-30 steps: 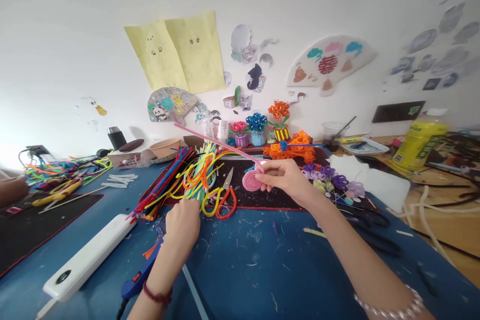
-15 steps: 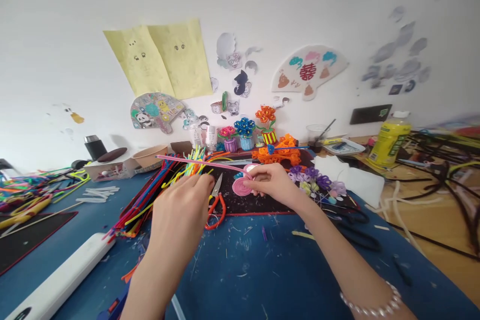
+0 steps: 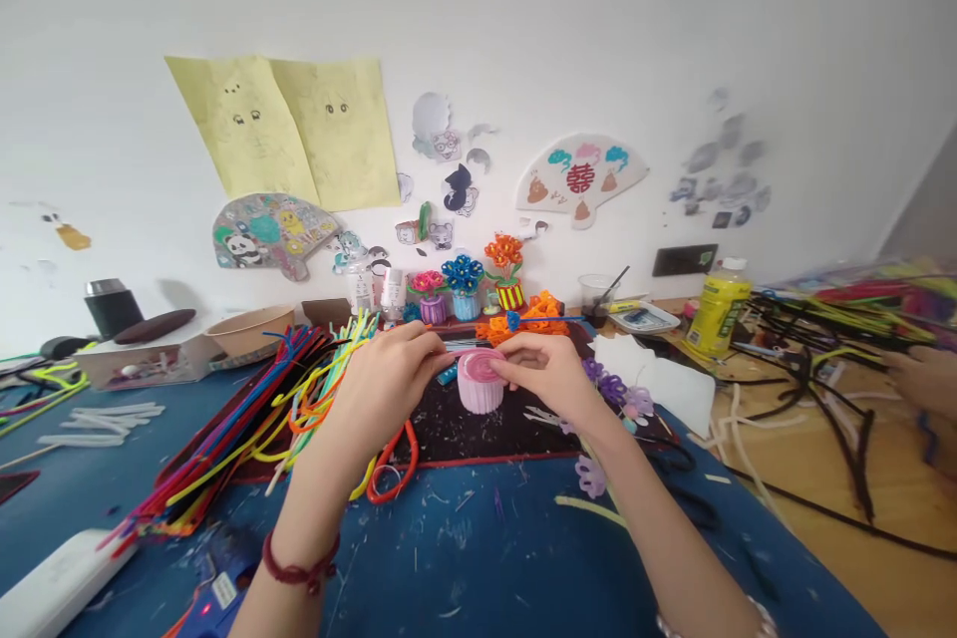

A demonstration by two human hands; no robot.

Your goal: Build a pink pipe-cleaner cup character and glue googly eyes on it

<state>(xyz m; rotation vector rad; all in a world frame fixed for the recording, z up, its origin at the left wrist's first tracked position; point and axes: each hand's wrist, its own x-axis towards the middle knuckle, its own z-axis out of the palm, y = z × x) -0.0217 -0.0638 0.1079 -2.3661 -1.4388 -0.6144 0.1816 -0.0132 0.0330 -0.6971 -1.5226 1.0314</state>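
Two risks are judged likeliest: the coil (image 3: 485, 363) could be loosened if its strand (image 3: 458, 355) were pulled too hard, and the cup (image 3: 479, 397) could be tipped or dropped if it were pressed off-centre or the right fingers were slackened. The strand is pinched by the left hand (image 3: 393, 364), thumb and fingers drawn close together. The right edge of the coil is held narrowly by the right hand (image 3: 549, 369). The coil is thus placed between both hands, with the cup just below it; whether the cup is also gripped or is rested on the mat (image 3: 449, 444) cannot be told. Scissors (image 3: 408, 464), found just nearer than the left hand, could be knocked if that wrist were lowered
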